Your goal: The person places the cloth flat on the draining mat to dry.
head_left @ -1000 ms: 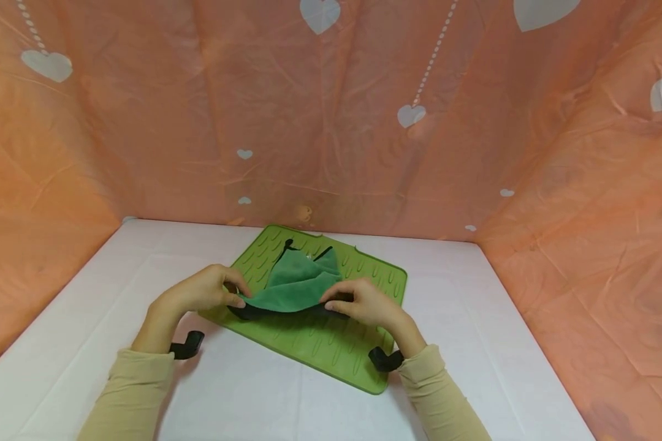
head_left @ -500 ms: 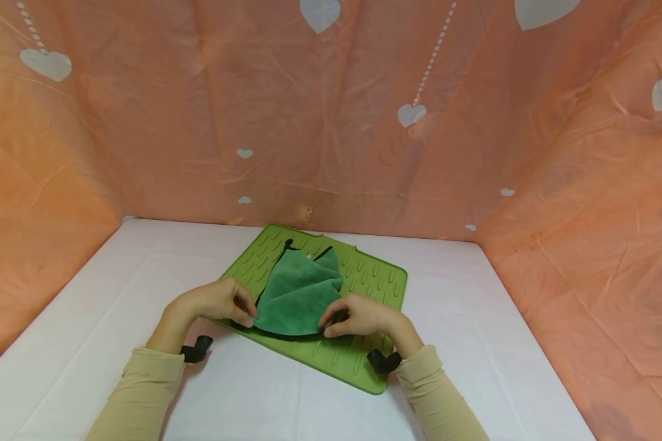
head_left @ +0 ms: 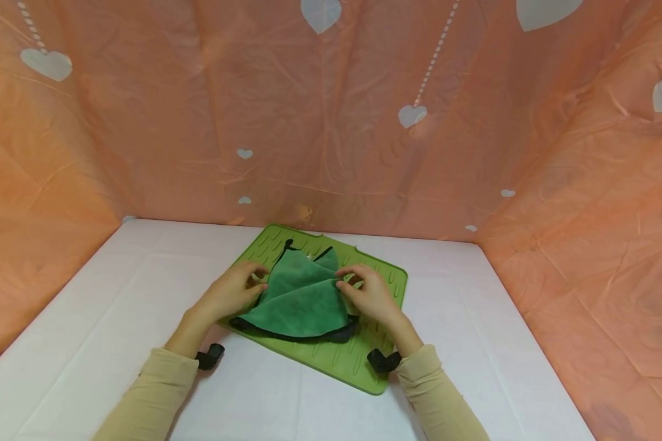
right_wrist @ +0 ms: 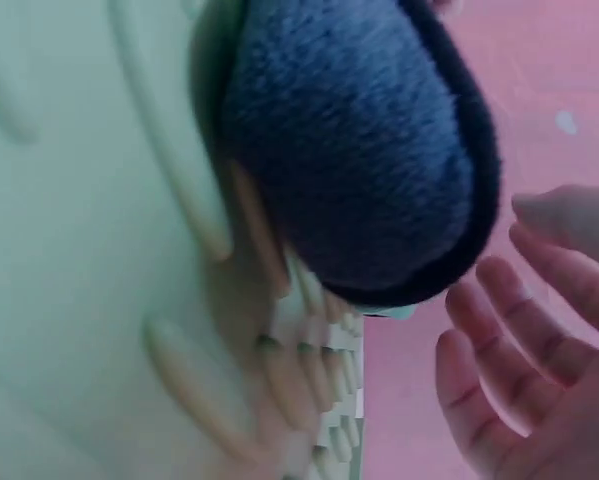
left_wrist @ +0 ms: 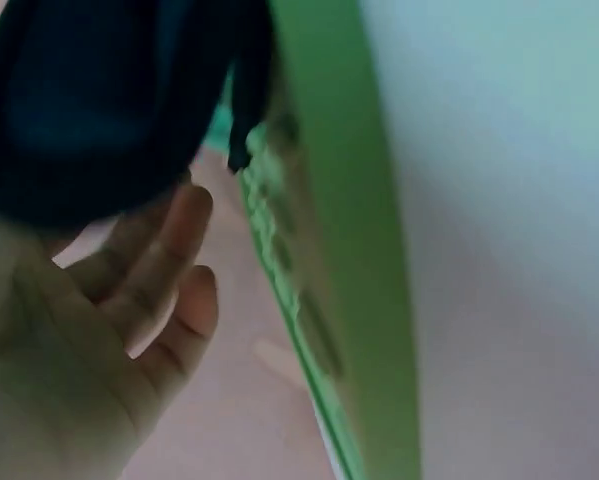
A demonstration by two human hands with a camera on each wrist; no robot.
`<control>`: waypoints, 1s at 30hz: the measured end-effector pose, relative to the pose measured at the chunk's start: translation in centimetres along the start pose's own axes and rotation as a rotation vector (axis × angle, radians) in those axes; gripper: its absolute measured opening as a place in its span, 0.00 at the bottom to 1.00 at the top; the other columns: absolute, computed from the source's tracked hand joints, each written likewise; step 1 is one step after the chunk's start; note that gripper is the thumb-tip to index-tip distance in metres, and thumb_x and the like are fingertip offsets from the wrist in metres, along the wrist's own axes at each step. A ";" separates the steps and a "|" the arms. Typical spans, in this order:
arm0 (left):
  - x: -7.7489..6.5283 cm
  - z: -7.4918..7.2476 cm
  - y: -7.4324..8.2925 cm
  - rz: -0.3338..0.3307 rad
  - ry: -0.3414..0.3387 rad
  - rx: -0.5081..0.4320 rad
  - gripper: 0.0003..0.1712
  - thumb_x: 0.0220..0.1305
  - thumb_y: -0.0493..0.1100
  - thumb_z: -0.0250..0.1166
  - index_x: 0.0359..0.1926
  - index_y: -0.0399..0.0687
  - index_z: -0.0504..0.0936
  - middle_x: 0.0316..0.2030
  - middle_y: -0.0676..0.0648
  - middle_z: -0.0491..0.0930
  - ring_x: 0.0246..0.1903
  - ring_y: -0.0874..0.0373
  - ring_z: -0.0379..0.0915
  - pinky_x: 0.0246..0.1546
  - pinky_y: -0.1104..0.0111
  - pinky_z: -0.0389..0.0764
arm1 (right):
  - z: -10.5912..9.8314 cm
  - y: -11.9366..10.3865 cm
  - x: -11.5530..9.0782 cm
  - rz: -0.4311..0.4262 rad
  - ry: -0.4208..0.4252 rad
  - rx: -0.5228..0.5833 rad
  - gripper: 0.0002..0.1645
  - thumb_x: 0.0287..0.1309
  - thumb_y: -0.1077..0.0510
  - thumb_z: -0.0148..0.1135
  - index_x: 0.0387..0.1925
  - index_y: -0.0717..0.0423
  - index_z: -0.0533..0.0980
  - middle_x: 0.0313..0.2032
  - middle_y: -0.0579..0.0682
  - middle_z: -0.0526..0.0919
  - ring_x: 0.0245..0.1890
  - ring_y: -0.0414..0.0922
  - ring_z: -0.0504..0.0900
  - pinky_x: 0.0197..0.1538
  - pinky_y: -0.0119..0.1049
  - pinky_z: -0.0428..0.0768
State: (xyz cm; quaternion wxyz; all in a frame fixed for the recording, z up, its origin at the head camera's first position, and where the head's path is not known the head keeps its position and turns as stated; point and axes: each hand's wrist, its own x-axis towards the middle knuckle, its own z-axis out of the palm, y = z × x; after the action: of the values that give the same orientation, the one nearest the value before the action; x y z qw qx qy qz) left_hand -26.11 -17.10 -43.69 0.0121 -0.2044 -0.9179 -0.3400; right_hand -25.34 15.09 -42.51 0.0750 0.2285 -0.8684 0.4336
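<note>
A green cloth (head_left: 303,300) with black edging lies creased on a light-green ridged mat (head_left: 320,358). Its near edge bows toward the person, and the dark blue-grey underside (right_wrist: 349,150) curls up in the right wrist view. My left hand (head_left: 234,293) is at the cloth's left side, fingers loosely bent and holding nothing; in the left wrist view the fingers (left_wrist: 184,230) sit below the dark fold (left_wrist: 99,110). At the right side, the thumb and fingertips of my right hand (head_left: 371,295) come right up to the cloth's edge. Its fingers (right_wrist: 499,340) are spread and relaxed in the right wrist view.
The mat is turned askew on a white-covered table (head_left: 452,343). An orange curtain (head_left: 331,122) with pale hearts encloses the back and sides. A black wrist mount (head_left: 211,355) is on the left wrist, another (head_left: 384,361) on the right.
The cloth's near edge came down toward the person and was laid on the mat. Both hands then let go of it and moved away from the person along the cloth's sides.
</note>
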 end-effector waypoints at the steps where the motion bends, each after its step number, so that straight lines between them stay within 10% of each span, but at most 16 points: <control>1: 0.0 0.3 0.1 0.002 -0.003 0.012 0.20 0.73 0.40 0.67 0.61 0.37 0.79 0.53 0.38 0.79 0.49 0.44 0.82 0.48 0.50 0.84 | 0.1 0.1 0.0 -0.006 0.006 -0.015 0.14 0.67 0.61 0.69 0.52 0.57 0.85 0.50 0.54 0.85 0.43 0.51 0.86 0.40 0.39 0.82; 16: 0.0 1.7 0.9 0.091 -0.094 0.207 0.16 0.70 0.37 0.69 0.57 0.41 0.87 0.58 0.36 0.79 0.60 0.35 0.75 0.60 0.43 0.77 | 1.0 1.4 0.1 -0.058 -0.087 -0.108 0.07 0.68 0.64 0.67 0.46 0.57 0.85 0.51 0.56 0.83 0.44 0.51 0.86 0.45 0.41 0.84; 30: -0.3 -0.5 0.9 0.058 0.015 0.070 0.22 0.72 0.38 0.67 0.63 0.31 0.80 0.62 0.32 0.74 0.61 0.33 0.73 0.58 0.41 0.77 | 1.7 -0.5 0.0 -0.154 -0.035 -0.082 0.06 0.70 0.63 0.66 0.46 0.56 0.84 0.53 0.55 0.82 0.48 0.52 0.84 0.45 0.44 0.85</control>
State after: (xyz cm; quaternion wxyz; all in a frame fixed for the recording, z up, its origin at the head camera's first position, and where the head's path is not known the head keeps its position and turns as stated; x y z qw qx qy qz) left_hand -25.57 -16.93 -42.77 0.0359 -0.2278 -0.9227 -0.3089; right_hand -24.99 13.52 -43.16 0.1023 0.2988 -0.8665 0.3866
